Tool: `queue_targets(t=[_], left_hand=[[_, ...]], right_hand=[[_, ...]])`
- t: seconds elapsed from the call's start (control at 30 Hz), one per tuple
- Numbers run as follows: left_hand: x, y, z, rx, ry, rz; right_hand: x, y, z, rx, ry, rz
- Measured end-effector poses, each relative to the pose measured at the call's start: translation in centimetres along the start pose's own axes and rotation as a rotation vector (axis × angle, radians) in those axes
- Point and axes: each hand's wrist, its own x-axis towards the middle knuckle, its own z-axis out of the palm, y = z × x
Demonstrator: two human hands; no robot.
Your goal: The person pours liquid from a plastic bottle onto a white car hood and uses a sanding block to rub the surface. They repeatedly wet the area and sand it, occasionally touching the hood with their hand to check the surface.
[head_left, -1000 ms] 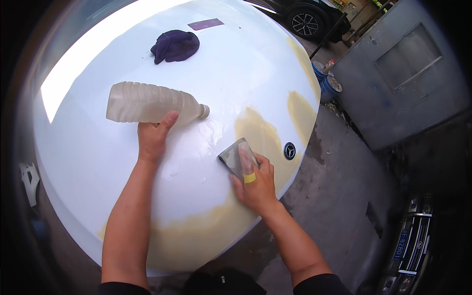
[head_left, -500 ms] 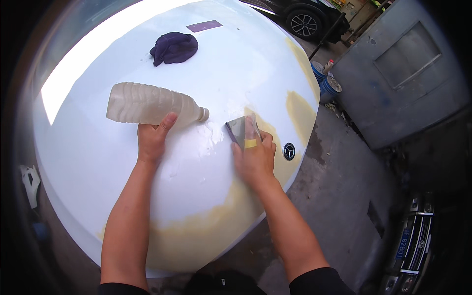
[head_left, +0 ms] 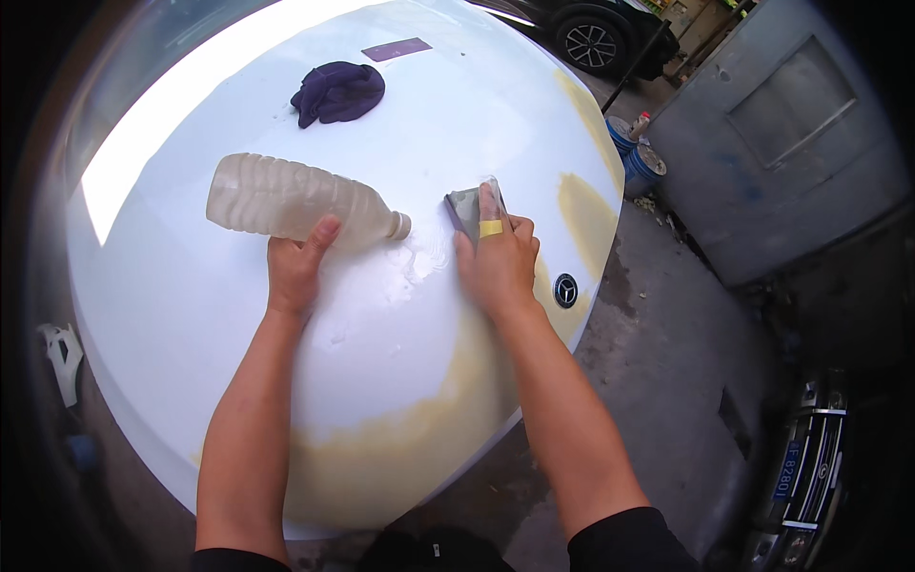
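Observation:
My left hand is closed round a ribbed, cloudy plastic bottle. The bottle lies tilted over a white car hood, its neck pointing right at a wet patch. To the right of that patch, my right hand presses a sanding block with a grey face and dark purple edge to the hood. One finger of this hand has a clear cover and yellow tape round it. Tan patches show along the hood's front edge, near a round emblem.
A dark purple cloth and a flat purple sheet lie farther up the hood. Beyond its right edge stand blue buckets and a grey metal panel. A black car is behind; a grille shows lower right.
My right hand has slid the sanding block away from me, up the hood. The left hand and bottle have hardly moved.

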Motion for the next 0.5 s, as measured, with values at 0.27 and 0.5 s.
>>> queue_targets(t=[0.27, 0.5], left_hand=[[-0.4, 0.6, -1.1, -0.011, -0.023, -0.019], [-0.6, 0.0, -0.4, -0.008, -0.018, -0.036]], right_hand=[[-16.9, -1.3, 0.0, 0.107, -0.010, -0.198], [-0.7, 0.1, 0.2, 0.032, 0.022, 0.025]])
